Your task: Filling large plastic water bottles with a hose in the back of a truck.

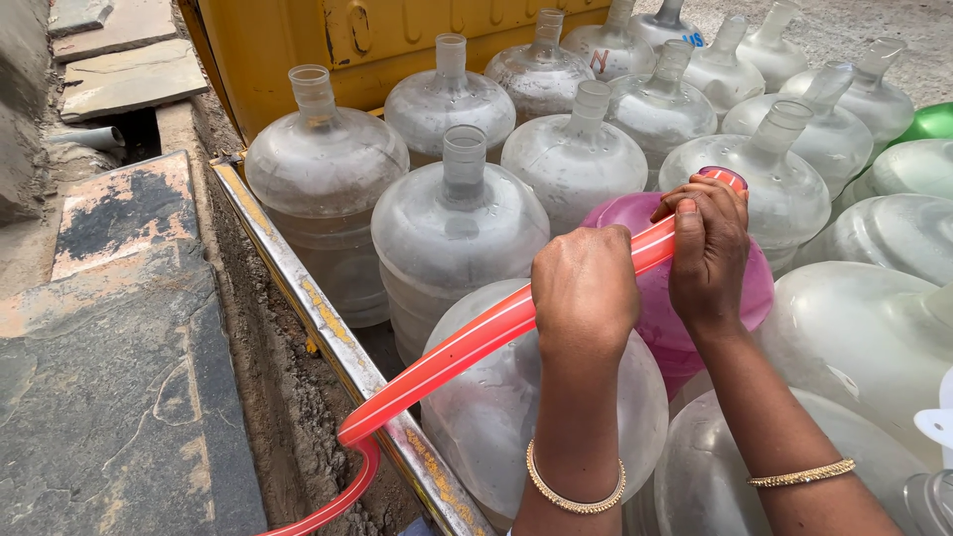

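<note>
**Hose at the jug mouth: slip and kink risks**

Both hands on the red hose [496, 333]; left hand [584, 293] fingers wrapped tight around it mid-run, right hand [709, 253] fingers pinching the open end just at the top of the pink jug [645, 288]; the jug mouth itself is hidden under my right fingers, so I can't tell if the end sits inside it.

Risks as I judge them:
- hose end pops off the mouth if my right grip loosens; anything flowing would go over the clear jugs [457, 233] packed beyond and beside my fingers;
- hose bends sharply over the metal rail [328, 328] below-left of my left hand; a kink there could choke it, and the edge could chafe it;
- my left squeeze may flatten the hose;
- the jugs stand touching; leaning on one could shove its neighbours;
- slack loop drops toward the dirt gap [278, 397] by the stone slab [109, 328]; a snag there would yank the end out.
</note>
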